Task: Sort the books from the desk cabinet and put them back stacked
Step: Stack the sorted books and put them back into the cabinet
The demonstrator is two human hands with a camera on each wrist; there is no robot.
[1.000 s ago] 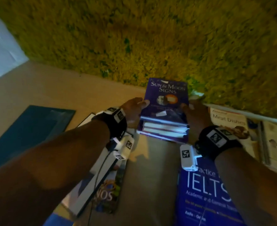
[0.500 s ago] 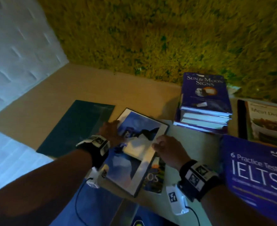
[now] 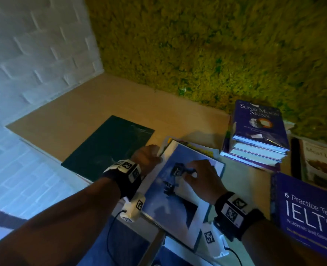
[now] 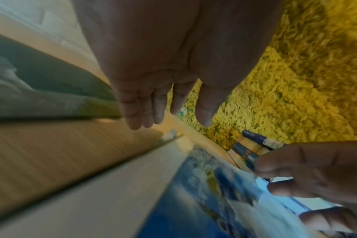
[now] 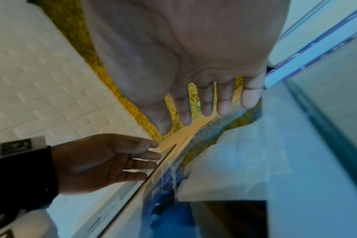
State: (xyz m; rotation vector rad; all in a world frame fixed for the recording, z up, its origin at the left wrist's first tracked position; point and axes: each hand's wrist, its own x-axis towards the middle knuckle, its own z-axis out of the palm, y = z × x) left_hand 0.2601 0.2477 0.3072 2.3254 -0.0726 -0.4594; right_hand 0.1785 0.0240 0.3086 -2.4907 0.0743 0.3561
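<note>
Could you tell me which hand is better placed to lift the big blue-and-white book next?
Left hand: its fingers sit at the book's far-left edge, while the right hand hovers over the cover.

The scene is seen from above by the head view, looking forward and down over both forearms onto the desk (image 3: 109,104), with the green wall (image 3: 216,45) behind. The left wrist view is set close under the left hand (image 4: 163,64), looking along its fingers, low over the large blue book (image 4: 214,193). The right wrist view is likewise set under the right hand (image 5: 183,56). The blue book, the green wall and the opposite hand are shared by both wrist views.
</note>
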